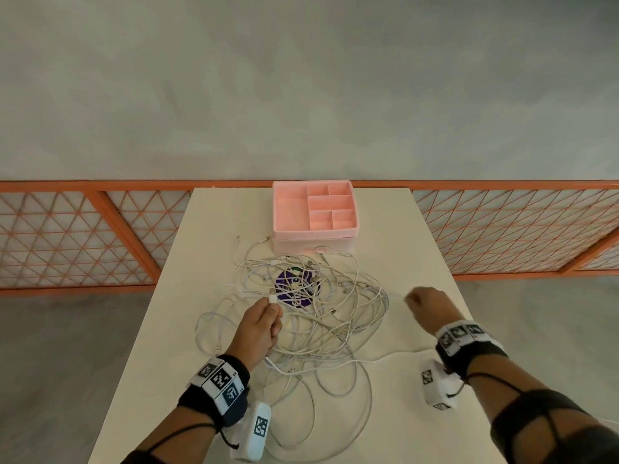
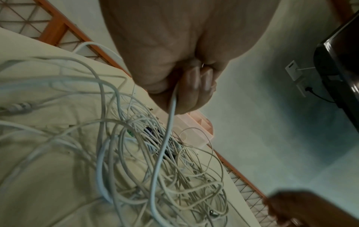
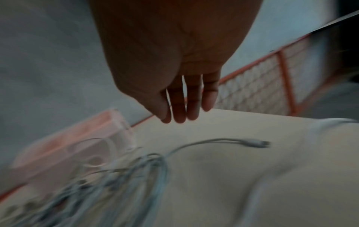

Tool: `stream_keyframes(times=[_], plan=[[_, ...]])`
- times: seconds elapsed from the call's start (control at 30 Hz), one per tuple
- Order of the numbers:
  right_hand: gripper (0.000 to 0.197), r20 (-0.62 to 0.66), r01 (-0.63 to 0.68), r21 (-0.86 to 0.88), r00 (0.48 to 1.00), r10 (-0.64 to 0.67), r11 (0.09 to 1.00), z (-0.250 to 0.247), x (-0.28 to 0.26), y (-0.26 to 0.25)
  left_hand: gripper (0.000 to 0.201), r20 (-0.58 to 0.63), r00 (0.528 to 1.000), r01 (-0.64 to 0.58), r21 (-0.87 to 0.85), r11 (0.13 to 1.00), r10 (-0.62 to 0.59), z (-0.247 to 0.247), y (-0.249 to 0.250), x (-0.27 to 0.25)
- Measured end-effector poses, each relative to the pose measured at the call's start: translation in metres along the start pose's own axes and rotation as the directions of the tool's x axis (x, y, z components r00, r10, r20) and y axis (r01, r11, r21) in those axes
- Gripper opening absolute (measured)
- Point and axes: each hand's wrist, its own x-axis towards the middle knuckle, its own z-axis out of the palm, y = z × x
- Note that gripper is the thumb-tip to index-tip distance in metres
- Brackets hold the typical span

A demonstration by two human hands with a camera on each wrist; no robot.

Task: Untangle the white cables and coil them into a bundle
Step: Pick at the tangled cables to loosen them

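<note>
White desk [image 1: 385, 229] by an orange mesh fence [image 1: 67, 236]; white cables [image 1: 318, 323] heaped mid-desk, still knotted. Left hand [image 1: 258, 329] pinches one cable near its plug [image 1: 272, 298]. Right hand [image 1: 425, 304] hovers right of the heap, fingers loose, holding nothing. Risk: pulling that end hard likely cinches the knots or drags the heap. Pink tray [image 1: 315, 234] behind: compartments look empty.

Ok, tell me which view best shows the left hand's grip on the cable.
The left wrist view: the left hand has its fingers curled round a white cable that runs down into the tangle. The head view shows the plug end sticking out above that hand. The right wrist view misses it.
</note>
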Motion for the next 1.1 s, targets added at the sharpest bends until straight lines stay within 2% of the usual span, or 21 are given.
stream_keyframes(times=[0.07,0.13,0.2,0.27,0.37,0.47,0.53,0.6,0.7,0.77,0.83,0.93,1.03,1.1], plan=[[0.026,0.071,0.085,0.092,0.993,-0.092,0.992,0.007,-0.001,-0.035,0.027,0.015,1.000,0.000,0.016,1.000,0.000,0.005,0.001,-0.001],[0.031,0.162,0.104,0.142,0.979,-0.127,0.984,0.023,-0.003,-0.060,0.027,0.028,1.000,-0.003,0.028,1.000,0.002,0.009,0.003,-0.003],[0.028,0.204,0.119,0.192,0.966,-0.158,0.974,0.044,-0.005,-0.075,0.027,0.036,0.999,-0.014,0.039,0.999,0.012,0.011,0.005,-0.004],[0.022,0.256,0.104,0.258,0.951,-0.172,0.961,0.061,-0.009,-0.085,0.027,0.040,0.999,-0.032,0.048,0.998,0.030,0.013,0.009,-0.005],[0.034,0.309,0.064,0.265,0.940,-0.147,0.962,0.077,-0.012,-0.089,0.025,0.038,0.998,-0.053,0.065,0.996,0.051,0.012,0.012,-0.005],[0.028,0.172,0.080,0.298,0.976,-0.136,0.951,0.068,-0.009,-0.092,0.023,0.029,0.998,-0.057,0.072,0.996,0.055,0.012,0.016,-0.004],[0.016,0.027,0.103,0.417,0.992,-0.126,0.903,0.050,-0.006,-0.098,0.021,0.015,0.999,-0.045,0.019,0.999,0.045,0.013,0.021,-0.003],[0.010,-0.093,0.118,0.621,0.993,-0.077,0.775,0.028,-0.005,-0.106,0.020,-0.005,1.000,-0.030,-0.081,0.996,0.030,0.015,0.028,-0.003],[0.016,-0.208,0.182,0.836,0.978,-0.007,0.517,-0.007,-0.008,-0.124,0.025,-0.014,1.000,-0.004,-0.277,0.961,0.000,0.021,0.041,-0.002],[0.021,-0.235,0.224,0.907,0.972,-0.014,0.356,-0.024,-0.015,-0.137,0.031,-0.012,1.000,-0.008,-0.350,0.937,0.004,0.025,0.051,-0.001],[0.024,-0.213,0.219,0.938,0.976,-0.053,0.269,-0.031,-0.022,-0.148,0.031,-0.017,1.000,-0.015,-0.394,0.919,0.010,0.031,0.059,0.001],[0.025,-0.138,0.165,0.958,0.982,-0.127,0.234,-0.025,-0.034,-0.159,0.031,-0.040,0.999,-0.029,-0.415,0.909,0.013,0.040,0.066,0.004],[0.017,-0.110,0.177,0.937,0.968,-0.225,0.302,-0.005,-0.043,-0.164,0.031,-0.073,0.997,-0.041,-0.383,0.923,0.014,0.046,0.069,0.006],[0.014,-0.121,0.204,0.923,0.959,-0.257,0.327,0.006,-0.046,-0.163,0.032,-0.101,0.994,-0.012,-0.369,0.929,-0.028,0.046,0.067,0.007]])
